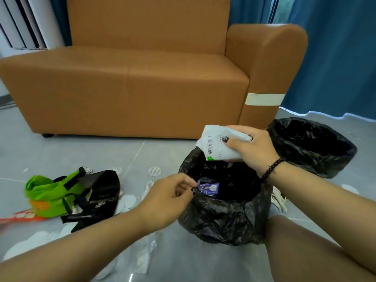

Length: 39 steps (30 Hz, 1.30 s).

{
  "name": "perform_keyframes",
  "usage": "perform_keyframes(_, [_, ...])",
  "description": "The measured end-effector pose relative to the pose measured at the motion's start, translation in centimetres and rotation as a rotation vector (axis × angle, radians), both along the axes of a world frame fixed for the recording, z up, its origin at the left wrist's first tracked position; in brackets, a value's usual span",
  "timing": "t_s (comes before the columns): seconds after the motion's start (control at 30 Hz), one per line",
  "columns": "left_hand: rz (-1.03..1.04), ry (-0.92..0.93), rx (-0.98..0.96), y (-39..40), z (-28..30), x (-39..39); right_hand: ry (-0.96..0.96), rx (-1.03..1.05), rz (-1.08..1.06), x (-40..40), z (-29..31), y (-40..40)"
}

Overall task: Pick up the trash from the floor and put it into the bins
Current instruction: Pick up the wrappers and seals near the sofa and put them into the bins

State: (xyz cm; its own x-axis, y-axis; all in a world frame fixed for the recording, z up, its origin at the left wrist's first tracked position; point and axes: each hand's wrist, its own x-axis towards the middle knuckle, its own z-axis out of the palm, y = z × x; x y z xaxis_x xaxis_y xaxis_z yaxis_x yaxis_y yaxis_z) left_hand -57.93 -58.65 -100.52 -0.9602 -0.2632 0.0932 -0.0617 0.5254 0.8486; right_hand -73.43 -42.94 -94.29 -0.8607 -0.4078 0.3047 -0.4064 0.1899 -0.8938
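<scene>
A bin lined with a black bag (pixel 221 222) stands on the floor in front of me. My right hand (pixel 252 149) grips a crushed white paper cup (pixel 213 146) with dark printed characters, held over the bin's far rim. My left hand (pixel 166 198) pinches the near left edge of the bin liner. A blue-purple wrapper (pixel 209 188) lies inside the bin. A second bin lined in black (pixel 313 147) stands further back to the right.
An orange sofa (pixel 132 78) fills the back. On the floor at left lie a green bag (pixel 50 194), a black bag (pixel 99 194), white paper scraps (pixel 126 202) and clear plastic (pixel 144 255). My shoe (pixel 279 200) shows right of the bin.
</scene>
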Motion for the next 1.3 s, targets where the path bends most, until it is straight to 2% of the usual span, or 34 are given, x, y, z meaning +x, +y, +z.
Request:
perform_keyframes(0.07, [-0.113,0.104,-0.222,1.0,-0.9,-0.9,0.173,0.236,-0.001,-0.7,0.0,0.7])
perform_keyframes(0.17, [-0.238,0.161,-0.542,1.9,-3.0,-2.7,0.278,0.544,0.031,-1.6,-0.7,1.0])
perform_keyframes(0.3, [-0.288,0.210,-0.679,2.8,-4.3,-1.7,0.268,0.803,0.160,-0.9,0.4,1.3])
perform_keyframes(0.37, [-0.260,0.268,-0.679,2.7,-5.0,-1.5,0.225,0.873,0.219,-0.7,0.1,1.2])
perform_keyframes(0.5, [-0.180,0.331,-0.550,3.0,-6.4,-0.6,0.090,0.974,0.437,0.3,-1.9,1.0])
perform_keyframes(0.63, [-0.096,0.367,-0.530,3.9,-7.3,0.2,0.155,1.059,0.488,0.5,-2.7,0.6])
perform_keyframes(0.8, [-0.029,0.397,-0.546,4.7,-7.6,0.3,0.307,1.141,0.428,-0.4,-0.3,1.4])
perform_keyframes(0.9, [-0.019,0.417,-0.596,5.2,-7.8,0.5,0.313,1.272,0.467,-0.4,-0.4,1.1])
perform_keyframes(1.03, [-0.059,0.443,-0.646,5.5,-8.0,0.5,0.304,1.411,0.570,-0.3,-2.9,-0.8])
perform_keyframes(1.17, [-0.061,0.434,-0.617,5.1,-7.7,0.7,0.341,1.397,0.544,-1.1,-5.5,-2.6])
perform_keyframes(1.3, [-0.069,0.422,-0.566,3.9,-7.6,0.9,0.345,1.521,0.568,-1.3,-8.3,-4.4])
